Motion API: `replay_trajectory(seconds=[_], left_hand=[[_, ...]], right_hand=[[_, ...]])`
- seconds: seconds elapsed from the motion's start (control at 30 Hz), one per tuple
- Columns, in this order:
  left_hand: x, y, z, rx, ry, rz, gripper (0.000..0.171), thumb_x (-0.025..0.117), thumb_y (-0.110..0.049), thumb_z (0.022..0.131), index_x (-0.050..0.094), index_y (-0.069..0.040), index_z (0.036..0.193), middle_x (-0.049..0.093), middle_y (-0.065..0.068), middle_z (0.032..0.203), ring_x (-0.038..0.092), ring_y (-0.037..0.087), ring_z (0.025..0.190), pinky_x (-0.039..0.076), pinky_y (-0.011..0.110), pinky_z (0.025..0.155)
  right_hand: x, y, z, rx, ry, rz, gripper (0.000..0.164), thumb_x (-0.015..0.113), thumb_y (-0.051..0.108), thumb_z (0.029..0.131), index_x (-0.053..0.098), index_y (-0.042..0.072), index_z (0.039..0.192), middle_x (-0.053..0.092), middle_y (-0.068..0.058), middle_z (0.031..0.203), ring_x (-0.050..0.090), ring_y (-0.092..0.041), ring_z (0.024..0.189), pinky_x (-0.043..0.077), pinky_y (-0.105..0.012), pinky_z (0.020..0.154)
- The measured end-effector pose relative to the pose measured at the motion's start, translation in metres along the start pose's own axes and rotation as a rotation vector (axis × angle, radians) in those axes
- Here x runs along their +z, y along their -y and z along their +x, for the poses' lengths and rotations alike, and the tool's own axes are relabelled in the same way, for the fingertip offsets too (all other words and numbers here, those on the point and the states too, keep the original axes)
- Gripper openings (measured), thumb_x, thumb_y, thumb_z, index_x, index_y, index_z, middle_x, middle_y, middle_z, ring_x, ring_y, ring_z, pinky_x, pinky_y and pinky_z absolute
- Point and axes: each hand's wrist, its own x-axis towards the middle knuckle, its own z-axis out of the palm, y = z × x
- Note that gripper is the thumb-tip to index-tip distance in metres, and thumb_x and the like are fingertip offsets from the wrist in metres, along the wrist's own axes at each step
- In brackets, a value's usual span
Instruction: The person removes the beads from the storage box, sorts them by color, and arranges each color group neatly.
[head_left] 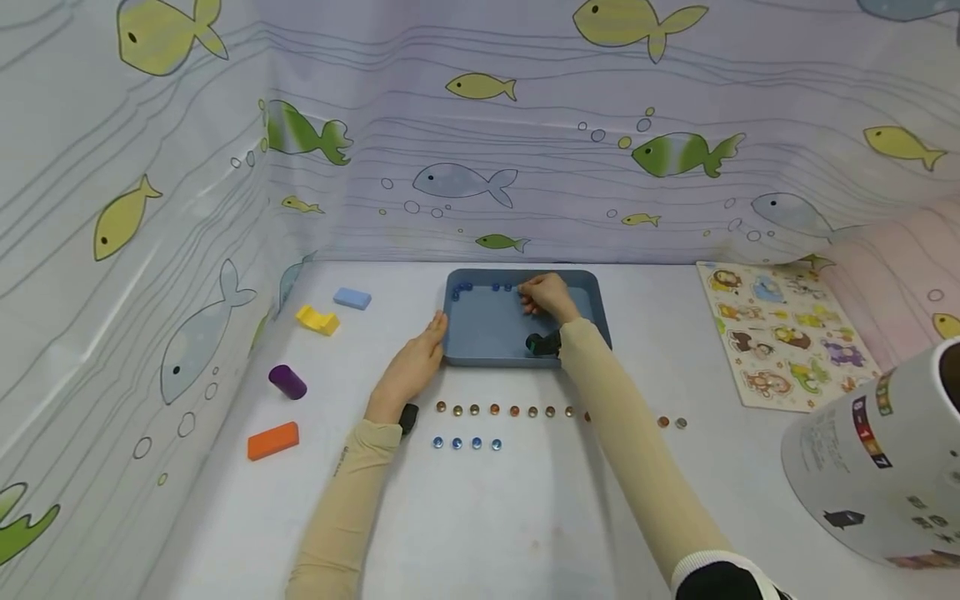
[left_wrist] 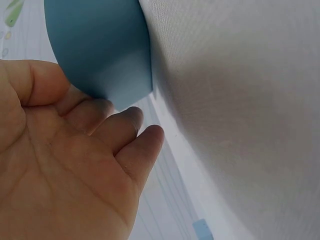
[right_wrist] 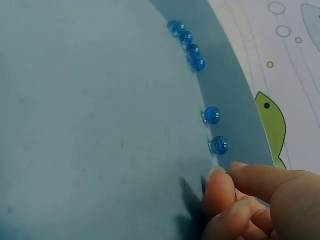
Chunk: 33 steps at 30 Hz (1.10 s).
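Note:
A blue-grey tray (head_left: 487, 362) lies on the table, with several blue marbles (right_wrist: 212, 115) along its far wall and far left corner. My right hand (head_left: 549, 295) reaches over the tray to that far wall. Its thumb and fingers are curled close together beside the nearest marble in the right wrist view; whether they pinch something is hidden. My left hand (head_left: 412, 358) rests against the tray's left side, fingers fairly straight and touching its outer wall. In the left wrist view the tray's corner (left_wrist: 107, 55) stands behind those fingers.
In front of the tray run a row of amber-brown marbles (head_left: 494, 409) and a shorter row of blue ones (head_left: 476, 443). Leftward lie blue (head_left: 352, 298), yellow (head_left: 317, 320), purple (head_left: 288, 382) and orange blocks (head_left: 273, 441). An animal board (head_left: 787, 333) and white cylinder (head_left: 862, 467) stand right.

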Motion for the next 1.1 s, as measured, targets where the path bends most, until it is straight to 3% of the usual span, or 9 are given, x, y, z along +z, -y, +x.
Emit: replay_trajectory(seconds=[0.37, 0.5, 0.6, 0.8, 0.97, 1.1], left_hand=[[-0.002, -0.004, 0.000, 0.006, 0.000, 0.001, 0.051, 0.032, -0.015, 0.105, 0.020, -0.006, 0.153, 0.015, 0.008, 0.162, 0.021, 0.028, 0.149, 0.022, 0.044, 0.123], [-0.002, -0.004, 0.000, 0.002, 0.007, 0.005, 0.051, 0.032, -0.016, 0.105, 0.020, -0.005, 0.154, 0.014, 0.008, 0.162, 0.021, 0.028, 0.149, 0.022, 0.044, 0.123], [-0.003, -0.005, -0.001, 0.003, 0.009, 0.002, 0.051, 0.032, -0.016, 0.105, 0.020, -0.005, 0.154, 0.014, 0.008, 0.162, 0.021, 0.028, 0.149, 0.022, 0.044, 0.123], [-0.002, -0.005, -0.002, 0.007, 0.007, -0.008, 0.051, 0.033, -0.015, 0.105, 0.021, -0.005, 0.153, 0.014, 0.009, 0.162, 0.021, 0.028, 0.149, 0.022, 0.044, 0.123], [-0.002, -0.004, 0.000, -0.002, 0.019, -0.013, 0.052, 0.031, -0.015, 0.105, 0.018, -0.006, 0.154, 0.012, 0.008, 0.163, 0.019, 0.028, 0.150, 0.020, 0.044, 0.123], [-0.001, -0.003, 0.001, -0.006, 0.013, -0.011, 0.052, 0.031, -0.016, 0.105, 0.018, -0.007, 0.154, 0.012, 0.007, 0.163, 0.019, 0.028, 0.150, 0.020, 0.044, 0.123]], right_hand=[[-0.012, 0.003, -0.016, -0.021, 0.075, -0.205, 0.016, 0.063, 0.017, 0.093, 0.063, 0.002, 0.089, 0.061, 0.003, 0.062, 0.059, -0.005, 0.050, 0.050, -0.016, 0.049], [-0.019, 0.005, -0.030, -0.058, 0.129, -0.206, 0.017, 0.060, 0.021, 0.096, 0.060, 0.003, 0.094, 0.066, -0.001, 0.072, 0.061, -0.007, 0.058, 0.051, -0.019, 0.057], [-0.023, 0.010, -0.045, -0.105, 0.159, -0.178, 0.021, 0.058, 0.022, 0.097, 0.061, 0.003, 0.105, 0.070, -0.009, 0.087, 0.064, -0.013, 0.069, 0.054, -0.027, 0.067], [-0.027, 0.014, -0.085, -0.223, 0.240, -0.146, 0.033, 0.055, 0.020, 0.099, 0.057, 0.000, 0.125, 0.065, -0.026, 0.109, 0.064, -0.038, 0.094, 0.054, -0.046, 0.082], [-0.025, 0.008, -0.120, -0.339, 0.331, -0.122, 0.033, 0.056, 0.010, 0.096, 0.055, -0.005, 0.125, 0.063, -0.028, 0.101, 0.061, -0.045, 0.090, 0.052, -0.045, 0.073], [-0.019, -0.001, -0.142, -0.360, 0.385, -0.118, 0.031, 0.059, 0.009, 0.095, 0.057, -0.005, 0.123, 0.064, -0.023, 0.093, 0.060, -0.047, 0.086, 0.051, -0.041, 0.066]])
